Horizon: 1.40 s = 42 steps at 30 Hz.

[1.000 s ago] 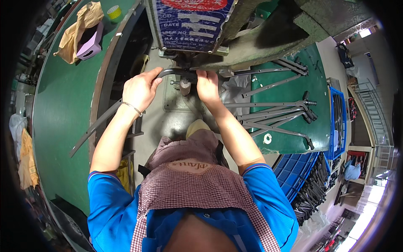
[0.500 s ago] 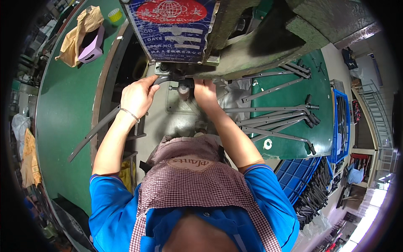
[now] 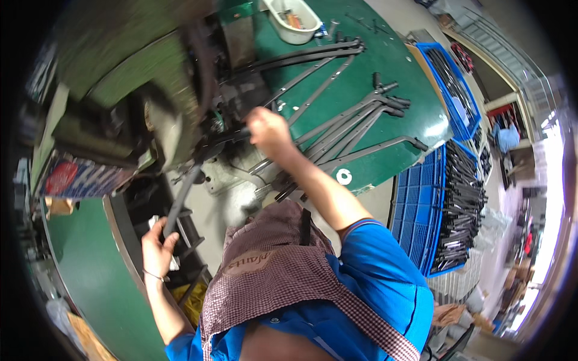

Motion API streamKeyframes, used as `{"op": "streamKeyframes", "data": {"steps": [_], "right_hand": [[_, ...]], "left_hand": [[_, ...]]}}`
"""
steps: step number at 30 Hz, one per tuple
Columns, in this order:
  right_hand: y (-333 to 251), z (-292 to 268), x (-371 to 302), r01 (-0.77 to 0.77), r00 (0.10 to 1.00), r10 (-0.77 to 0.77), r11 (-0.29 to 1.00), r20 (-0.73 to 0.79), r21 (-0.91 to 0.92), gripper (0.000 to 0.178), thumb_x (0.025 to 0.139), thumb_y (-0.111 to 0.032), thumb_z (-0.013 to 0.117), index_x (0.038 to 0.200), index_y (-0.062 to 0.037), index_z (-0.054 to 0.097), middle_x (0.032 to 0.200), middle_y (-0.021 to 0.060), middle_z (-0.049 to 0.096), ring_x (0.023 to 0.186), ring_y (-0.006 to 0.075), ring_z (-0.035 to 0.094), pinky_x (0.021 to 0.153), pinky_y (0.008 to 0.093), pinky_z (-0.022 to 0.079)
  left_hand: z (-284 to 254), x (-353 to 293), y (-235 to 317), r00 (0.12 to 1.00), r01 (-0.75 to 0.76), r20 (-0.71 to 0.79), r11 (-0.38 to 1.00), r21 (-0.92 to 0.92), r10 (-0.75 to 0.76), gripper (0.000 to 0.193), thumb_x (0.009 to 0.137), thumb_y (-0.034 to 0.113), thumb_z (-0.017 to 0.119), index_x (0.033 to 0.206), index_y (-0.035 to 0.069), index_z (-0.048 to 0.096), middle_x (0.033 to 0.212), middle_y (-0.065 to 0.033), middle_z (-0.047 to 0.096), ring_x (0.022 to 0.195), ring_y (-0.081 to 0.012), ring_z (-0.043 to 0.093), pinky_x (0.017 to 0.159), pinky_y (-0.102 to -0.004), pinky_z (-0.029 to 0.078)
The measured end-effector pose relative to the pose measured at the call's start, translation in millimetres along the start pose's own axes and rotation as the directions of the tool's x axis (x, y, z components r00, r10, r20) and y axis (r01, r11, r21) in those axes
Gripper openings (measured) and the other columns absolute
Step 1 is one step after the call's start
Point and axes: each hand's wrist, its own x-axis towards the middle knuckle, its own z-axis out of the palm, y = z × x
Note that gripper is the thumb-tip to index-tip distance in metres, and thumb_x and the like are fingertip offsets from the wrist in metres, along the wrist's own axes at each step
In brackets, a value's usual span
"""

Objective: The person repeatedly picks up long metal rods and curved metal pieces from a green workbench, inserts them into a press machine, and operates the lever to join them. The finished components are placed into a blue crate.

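Note:
A bent grey metal tube (image 3: 183,195) slants across the space in front of the machine. My left hand (image 3: 158,249) is closed around its lower straight end. At the other, bent end my right hand (image 3: 268,133) is closed on the dark tip; motion blurs it a little. Close above the tube stands a green press-like machine (image 3: 135,66), whose worn housing hides part of the area behind. More bent grey tubes (image 3: 355,120) lie in a bunch on the green table (image 3: 415,78), right of my right hand.
A white tub (image 3: 295,27) with small items sits at the table's far end. Blue crates (image 3: 421,210) full of dark tubes stand at the right. Another green table (image 3: 90,240) runs along the left, beside a dark shelf (image 3: 189,231).
My view has swung to the right. My left hand has slid down to the tube's straight end, and the tube has come away from beneath the machine's head. My right hand has moved right.

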Motion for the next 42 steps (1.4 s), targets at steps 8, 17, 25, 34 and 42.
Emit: {"op": "streamKeyframes", "data": {"steps": [8,17,25,34,42], "right_hand": [[-24.1,-263.5,47.8,-0.140,0.976,-0.070,0.520,-0.205,-0.843,0.023,0.090,-0.022,0.055,0.091,-0.0066,0.072,0.091,0.0150,0.070,0.086,0.0327,0.068,0.082,0.0433,0.053],[9.0,-344.0,151.5,0.216,0.976,0.029,0.013,0.217,-0.976,0.021,0.083,-0.013,0.061,0.100,-0.0097,0.072,0.099,0.0117,0.068,0.103,0.0311,0.064,0.089,0.0454,0.052],[13.9,-343.5,187.5,0.574,0.759,0.287,0.131,0.585,-0.809,0.027,0.079,-0.020,0.062,0.103,-0.0097,0.071,0.100,0.0146,0.068,0.101,0.0339,0.065,0.088,0.0453,0.051],[-55.2,-275.6,136.8,0.683,0.702,-0.093,0.368,0.706,-0.631,0.052,0.065,-0.015,0.079,0.114,-0.0083,0.065,0.109,0.0120,0.067,0.111,0.0336,0.061,0.096,0.0462,0.047],[-37.8,-260.5,88.1,0.372,0.923,-0.097,0.464,0.372,-0.804,0.044,0.072,-0.034,0.086,0.095,-0.0087,0.057,0.071,0.0102,0.066,0.069,0.0328,0.068,0.064,0.0426,0.053]], "left_hand": [[152.0,104.1,132.0,0.913,-0.402,0.073,0.915,-0.013,0.402,0.034,0.089,0.011,0.069,0.120,0.000,0.063,0.109,-0.0239,0.068,0.102,-0.0415,0.066,0.087,-0.0428,0.053],[316.1,203.9,239.6,0.821,-0.562,0.141,0.740,0.370,0.554,0.031,0.084,0.017,0.072,0.112,0.005,0.068,0.104,-0.0096,0.059,0.101,-0.0314,0.056,0.084,-0.0430,0.051],[283.1,213.8,278.9,0.746,-0.589,-0.083,0.713,0.381,0.661,0.053,0.075,0.010,0.077,0.126,0.006,0.064,0.117,-0.0141,0.058,0.107,-0.0339,0.054,0.093,-0.0459,0.046],[267.8,225.1,272.5,0.831,-0.421,-0.175,0.803,0.422,0.528,0.030,0.087,0.019,0.071,0.115,0.011,0.064,0.099,-0.0131,0.059,0.079,-0.0359,0.066,0.067,-0.0446,0.054],[190.7,131.2,179.2,0.904,-0.389,-0.128,0.910,0.144,0.407,0.027,0.089,0.018,0.070,0.113,0.008,0.064,0.098,-0.0118,0.065,0.085,-0.0355,0.066,0.072,-0.0410,0.053]]}}
